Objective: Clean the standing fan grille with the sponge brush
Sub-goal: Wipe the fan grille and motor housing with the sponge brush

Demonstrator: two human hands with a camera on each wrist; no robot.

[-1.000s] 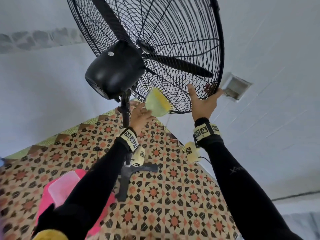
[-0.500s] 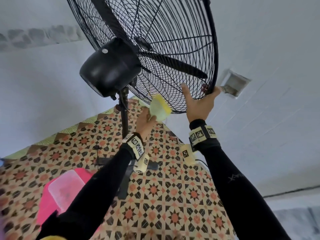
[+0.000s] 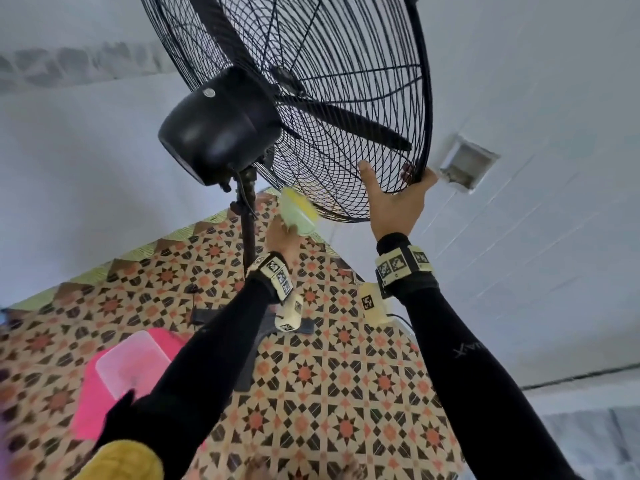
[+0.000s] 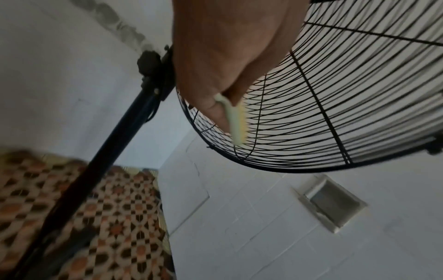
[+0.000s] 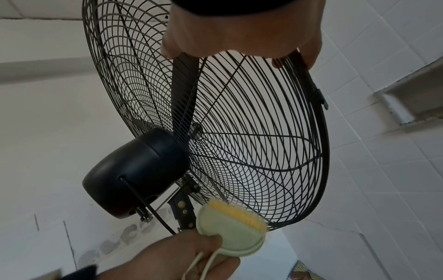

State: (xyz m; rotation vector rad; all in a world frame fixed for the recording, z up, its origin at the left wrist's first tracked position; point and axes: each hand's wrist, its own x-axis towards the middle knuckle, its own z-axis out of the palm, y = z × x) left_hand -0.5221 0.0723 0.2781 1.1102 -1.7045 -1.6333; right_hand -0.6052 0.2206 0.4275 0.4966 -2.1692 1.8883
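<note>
The sponge brush sits against the lower rear wires of the fan grille, just below the black motor housing; its yellow face appears to touch the wires, though blur prevents certainty. The left hand pinches the brush's pale green back. The right hand clasps the grille's lower rim, thumb apart from the fingers. The pole descends from the housing to patterned floor tiles.

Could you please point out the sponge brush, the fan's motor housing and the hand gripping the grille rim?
sponge brush (image 5: pixel 230 234): right wrist view, pale green body.
motor housing (image 3: pixel 214 129): head view, rounded black back.
right hand (image 3: pixel 398 199): head view, palm.
</note>
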